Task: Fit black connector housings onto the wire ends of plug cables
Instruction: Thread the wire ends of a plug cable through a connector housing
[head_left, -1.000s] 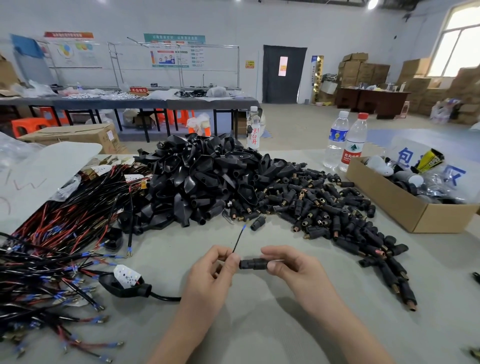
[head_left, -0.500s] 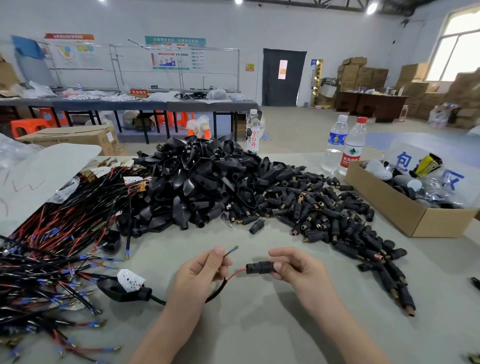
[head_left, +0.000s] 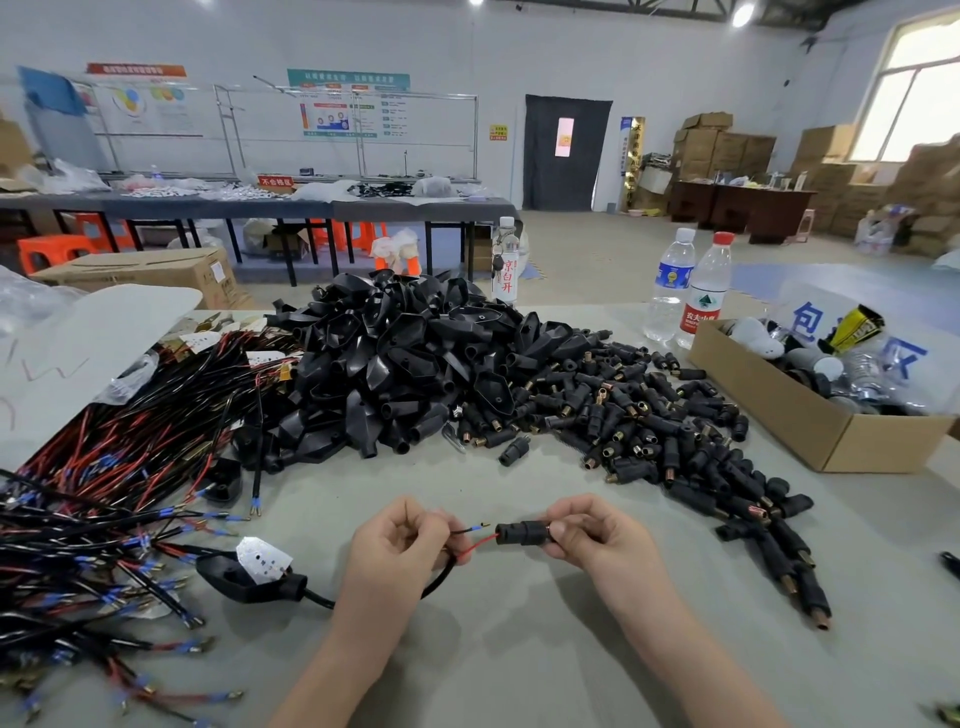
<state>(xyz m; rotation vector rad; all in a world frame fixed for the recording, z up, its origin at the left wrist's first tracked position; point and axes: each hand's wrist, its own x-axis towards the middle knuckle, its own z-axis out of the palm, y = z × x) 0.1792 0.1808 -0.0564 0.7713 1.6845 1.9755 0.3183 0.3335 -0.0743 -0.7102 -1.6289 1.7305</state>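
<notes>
One housing (head_left: 521, 533): right hand (head_left: 597, 536); wires (head_left: 479, 543): left hand (head_left: 399, 541).

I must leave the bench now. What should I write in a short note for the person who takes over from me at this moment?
Left hand pinches the cable by its two wires. Right hand holds one black housing by its far end.
Red wire runs into the housing's mouth; black wire, blue-tipped, lies outside it. The plug rests on the table.
Done: red wire started. To do: black wire, seating the housing, then the cable heap, with housings from the pile.
</notes>
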